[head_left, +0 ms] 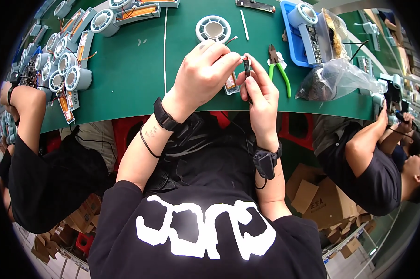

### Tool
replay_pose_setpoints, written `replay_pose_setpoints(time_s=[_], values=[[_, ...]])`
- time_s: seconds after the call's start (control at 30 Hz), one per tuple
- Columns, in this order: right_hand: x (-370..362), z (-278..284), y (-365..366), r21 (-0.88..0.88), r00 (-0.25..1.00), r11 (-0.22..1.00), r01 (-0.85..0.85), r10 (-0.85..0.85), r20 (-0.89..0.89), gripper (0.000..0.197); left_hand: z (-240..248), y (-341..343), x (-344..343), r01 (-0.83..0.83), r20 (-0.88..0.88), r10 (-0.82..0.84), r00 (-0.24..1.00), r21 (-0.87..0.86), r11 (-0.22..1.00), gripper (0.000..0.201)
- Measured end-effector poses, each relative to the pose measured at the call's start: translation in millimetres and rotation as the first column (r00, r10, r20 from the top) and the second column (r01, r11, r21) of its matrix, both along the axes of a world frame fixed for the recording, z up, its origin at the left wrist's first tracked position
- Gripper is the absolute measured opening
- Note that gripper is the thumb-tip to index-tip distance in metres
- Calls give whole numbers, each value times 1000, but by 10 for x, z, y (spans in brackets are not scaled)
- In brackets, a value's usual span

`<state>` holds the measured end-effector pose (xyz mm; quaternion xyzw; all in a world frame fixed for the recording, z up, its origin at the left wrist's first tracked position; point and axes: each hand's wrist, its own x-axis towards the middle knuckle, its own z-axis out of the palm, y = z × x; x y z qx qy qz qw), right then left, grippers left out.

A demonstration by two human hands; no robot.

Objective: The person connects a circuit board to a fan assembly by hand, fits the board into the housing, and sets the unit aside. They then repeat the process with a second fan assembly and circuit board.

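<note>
Above the table's near edge, both my hands are raised and close together. Between the thumb and fingers of my right hand (262, 93) is a narrow dark circuit board (247, 68), held upright. My left hand (205, 72) pinches at the board's top end, where a small pale part shows; what its fingertips grip is too small to make out. Just beyond my hands lies a grey-blue handheld fan housing (213, 29) with a round, slotted head. Its handle (231, 85) is mostly hidden beneath my hands, and an orange-and-silver part shows inside. A thin wire end sticks out beside the head.
Green-handled cutters (279, 69) lie right of my hands, near a blue tray (291, 46) and a clear plastic bag (333, 81). A white stick (244, 25) and another board (255, 5) lie farther back. Several fan housings (66, 63) crowd the left. People sit on both sides.
</note>
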<state>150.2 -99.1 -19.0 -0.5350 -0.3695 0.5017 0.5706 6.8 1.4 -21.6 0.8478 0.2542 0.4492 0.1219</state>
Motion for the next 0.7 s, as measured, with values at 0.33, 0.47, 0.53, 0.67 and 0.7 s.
replay_pose_setpoints(time_s=[0.33,0.47,0.53,0.67,0.7], values=[[-45,-26,18,202,824,979,14,-125,552,46,-21,-5,39,5,67,-7,998,26,1000,17],[-7,-10,20,102,904,995,-2,-41,425,45,-40,-32,21,-2,100,8,995,-54,999,18],[35,-31,33,117,931,993,-22,-22,366,44,-15,-58,2,23,134,2,991,-184,983,14],[155,1,54,91,946,991,-94,61,319,42,2,-39,-33,54,167,0,986,-318,947,12],[185,17,62,75,946,989,-126,97,311,42,12,-33,-38,62,176,1,984,-352,934,13]])
